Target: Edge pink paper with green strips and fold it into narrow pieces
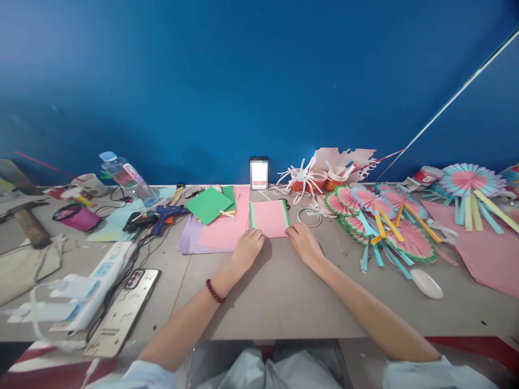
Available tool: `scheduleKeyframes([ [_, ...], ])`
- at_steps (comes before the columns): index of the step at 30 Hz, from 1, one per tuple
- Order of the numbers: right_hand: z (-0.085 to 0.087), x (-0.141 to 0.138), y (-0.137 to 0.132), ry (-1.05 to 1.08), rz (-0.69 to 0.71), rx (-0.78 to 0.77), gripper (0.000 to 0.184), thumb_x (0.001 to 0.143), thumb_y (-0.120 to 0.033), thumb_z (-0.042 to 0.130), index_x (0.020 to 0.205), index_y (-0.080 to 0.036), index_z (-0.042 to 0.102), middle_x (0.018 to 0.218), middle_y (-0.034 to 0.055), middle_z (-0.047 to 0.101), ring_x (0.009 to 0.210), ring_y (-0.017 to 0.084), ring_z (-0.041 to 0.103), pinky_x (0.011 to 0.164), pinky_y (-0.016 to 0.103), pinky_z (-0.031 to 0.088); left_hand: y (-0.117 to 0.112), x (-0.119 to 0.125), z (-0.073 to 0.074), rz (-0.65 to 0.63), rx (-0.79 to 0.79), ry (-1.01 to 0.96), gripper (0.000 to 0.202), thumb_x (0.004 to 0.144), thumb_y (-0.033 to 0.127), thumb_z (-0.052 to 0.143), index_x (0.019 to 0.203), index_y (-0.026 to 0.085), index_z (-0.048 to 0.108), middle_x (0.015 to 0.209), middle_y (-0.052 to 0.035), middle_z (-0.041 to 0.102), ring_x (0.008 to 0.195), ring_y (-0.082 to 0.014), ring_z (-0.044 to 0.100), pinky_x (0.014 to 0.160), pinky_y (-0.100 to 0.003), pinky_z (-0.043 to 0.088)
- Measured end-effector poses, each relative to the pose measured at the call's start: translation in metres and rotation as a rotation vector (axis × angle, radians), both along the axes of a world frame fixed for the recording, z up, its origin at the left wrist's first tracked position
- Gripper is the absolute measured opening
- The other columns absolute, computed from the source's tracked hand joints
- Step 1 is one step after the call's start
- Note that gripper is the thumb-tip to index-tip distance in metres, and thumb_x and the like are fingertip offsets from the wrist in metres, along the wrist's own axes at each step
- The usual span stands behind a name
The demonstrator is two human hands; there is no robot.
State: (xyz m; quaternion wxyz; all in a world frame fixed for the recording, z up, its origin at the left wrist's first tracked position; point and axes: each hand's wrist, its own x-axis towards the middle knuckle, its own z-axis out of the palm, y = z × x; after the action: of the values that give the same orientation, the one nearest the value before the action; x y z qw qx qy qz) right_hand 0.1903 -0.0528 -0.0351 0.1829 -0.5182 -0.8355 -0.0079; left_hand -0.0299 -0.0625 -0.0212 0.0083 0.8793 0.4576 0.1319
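Note:
A pink paper sheet with green side strips (pixel 270 218) lies flat on the grey table (pixel 275 297) in front of me. My left hand (pixel 248 249) rests at its near left corner, fingers curled down onto the edge. My right hand (pixel 303 241) presses on the near right corner, fingers bent against the paper. A beaded bracelet (pixel 214 291) circles my left wrist. Larger pink and lilac sheets (pixel 221 232) lie just left of the sheet, with a green square (pixel 208 205) on top of them.
Finished pink paper fans with blue and yellow strips (pixel 385 221) pile up at right, beside a white mouse (pixel 426 283). A phone (pixel 259 173) leans on the blue wall. Left side holds a power strip (pixel 97 281), a flat phone (pixel 125 310), a glue gun (pixel 162 216) and a water bottle (pixel 127 178).

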Motion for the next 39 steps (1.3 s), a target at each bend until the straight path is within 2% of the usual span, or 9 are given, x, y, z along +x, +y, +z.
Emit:
scheduleKeyframes([
  [5,0.008,-0.009,-0.015,-0.197,0.002,-0.031,0.019,0.087,-0.008,0.048,0.094,-0.015,0.064,0.098,0.0112,0.066,0.092,0.023,0.057,0.080,0.032,0.044,-0.017,0.014,0.000,0.078,0.073,0.161,0.029,0.083,0.001,0.039,0.095,0.013,0.062,0.093,-0.0109,0.060,0.089,-0.0233,0.054,0.079,-0.037,0.044],
  [11,0.015,-0.021,-0.035,-0.212,-0.055,-0.097,0.040,0.082,-0.010,0.049,0.122,-0.012,0.057,0.117,0.0172,0.063,0.102,0.028,0.061,0.084,0.036,0.048,-0.038,0.030,0.000,0.195,0.066,0.138,0.028,0.081,0.019,0.051,0.106,0.011,0.061,0.107,-0.0154,0.058,0.094,-0.0275,0.052,0.081,-0.041,0.042],
  [16,0.017,-0.026,-0.042,-0.257,-0.065,-0.108,0.046,0.085,-0.018,0.046,0.131,-0.012,0.052,0.127,0.0207,0.058,0.114,0.031,0.057,0.089,0.039,0.049,-0.047,0.039,0.003,0.291,0.075,0.126,0.033,0.079,0.021,0.052,0.108,0.011,0.061,0.109,-0.0169,0.057,0.099,-0.0311,0.052,0.083,-0.043,0.042],
  [21,0.014,-0.028,-0.042,-0.280,-0.063,-0.116,0.046,0.086,-0.018,0.046,0.130,-0.007,0.054,0.129,0.0242,0.056,0.118,0.031,0.055,0.093,0.041,0.047,-0.047,0.042,0.003,0.296,0.005,0.120,0.033,0.078,0.021,0.055,0.107,0.007,0.061,0.113,-0.0201,0.055,0.104,-0.0344,0.053,0.085,-0.044,0.043],
  [24,0.014,-0.029,-0.042,-0.301,-0.081,-0.131,0.045,0.085,-0.018,0.048,0.129,-0.008,0.055,0.128,0.0240,0.057,0.119,0.030,0.055,0.093,0.040,0.047,-0.047,0.042,0.003,0.307,0.009,0.105,0.034,0.078,0.021,0.055,0.109,0.008,0.060,0.112,-0.0197,0.056,0.102,-0.0338,0.054,0.082,-0.043,0.045],
  [27,0.015,-0.030,-0.042,-0.330,-0.086,-0.151,0.047,0.085,-0.020,0.049,0.130,-0.009,0.053,0.128,0.0238,0.057,0.120,0.030,0.054,0.092,0.040,0.047,-0.047,0.043,0.002,0.302,0.029,0.141,0.040,0.079,0.022,0.051,0.116,0.009,0.057,0.113,-0.0197,0.056,0.102,-0.0339,0.054,0.077,-0.041,0.047],
  [30,0.015,-0.030,-0.043,-0.322,-0.070,-0.155,0.050,0.086,-0.022,0.048,0.134,-0.006,0.049,0.129,0.0270,0.054,0.122,0.033,0.052,0.091,0.041,0.047,-0.047,0.043,0.000,0.295,0.030,0.175,0.050,0.081,0.025,0.050,0.128,0.008,0.049,0.118,-0.0213,0.054,0.109,-0.0365,0.051,0.078,-0.042,0.047],
  [34,0.016,-0.031,-0.043,-0.318,-0.071,-0.158,0.054,0.087,-0.024,0.048,0.139,-0.012,0.043,0.130,0.0259,0.054,0.121,0.032,0.053,0.088,0.041,0.049,-0.047,0.044,-0.001,0.298,-0.008,0.177,0.056,0.081,0.028,0.051,0.133,0.006,0.045,0.121,-0.0236,0.051,0.111,-0.0382,0.050,0.079,-0.044,0.046],
  [39,0.020,-0.035,-0.043,-0.416,-0.077,-0.167,0.052,0.089,-0.025,0.047,0.139,-0.014,0.043,0.131,0.0267,0.053,0.122,0.032,0.052,0.085,0.040,0.050,-0.049,0.044,0.005,0.321,-0.018,0.183,0.054,0.082,0.027,0.052,0.132,0.010,0.046,0.121,-0.0199,0.052,0.111,-0.0340,0.048,0.080,-0.040,0.045],
])
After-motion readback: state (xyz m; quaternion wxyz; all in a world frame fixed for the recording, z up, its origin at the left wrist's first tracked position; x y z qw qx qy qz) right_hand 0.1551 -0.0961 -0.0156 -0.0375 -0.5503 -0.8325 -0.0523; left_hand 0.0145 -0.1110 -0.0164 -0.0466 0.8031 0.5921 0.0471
